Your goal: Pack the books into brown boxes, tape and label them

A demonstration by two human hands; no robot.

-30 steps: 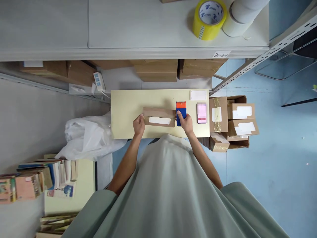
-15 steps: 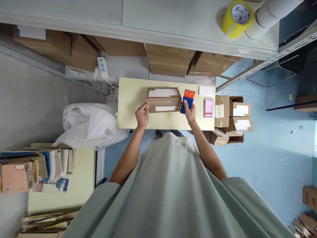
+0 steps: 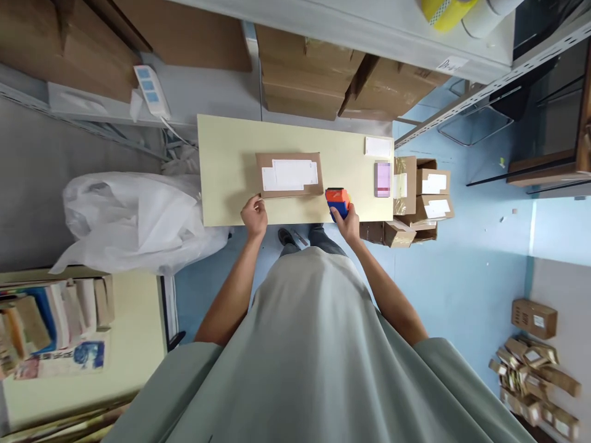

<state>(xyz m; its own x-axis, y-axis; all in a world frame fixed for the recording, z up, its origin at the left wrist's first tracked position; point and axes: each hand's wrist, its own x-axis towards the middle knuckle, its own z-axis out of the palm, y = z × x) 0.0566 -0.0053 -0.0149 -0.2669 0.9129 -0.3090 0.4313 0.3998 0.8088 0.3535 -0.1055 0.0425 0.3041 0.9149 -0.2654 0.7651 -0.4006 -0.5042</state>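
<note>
A brown cardboard box (image 3: 289,192) lies on the pale yellow table (image 3: 226,166), its large white label facing up. My left hand (image 3: 255,216) is closed, thumb and finger pinched at the box's near left corner. In my right hand (image 3: 348,224) is a small handheld tool (image 3: 338,200), with a blue body, an orange head and a dark edge along the top. The tool is held off the box's near right corner, with a gap between them. Its exact kind cannot be made out.
A pink-screened phone (image 3: 382,179) and a white label sheet (image 3: 377,146) lie at the table's right end. Labelled cartons (image 3: 434,183) are stacked right of it. A white plastic bag (image 3: 133,215) bulges on the left. Behind stand a shelf (image 3: 369,31) and a power strip (image 3: 151,92).
The box has turned so only its labelled face shows. My right hand has drawn the tool toward me, and its orange head has tilted. The view has shifted.
</note>
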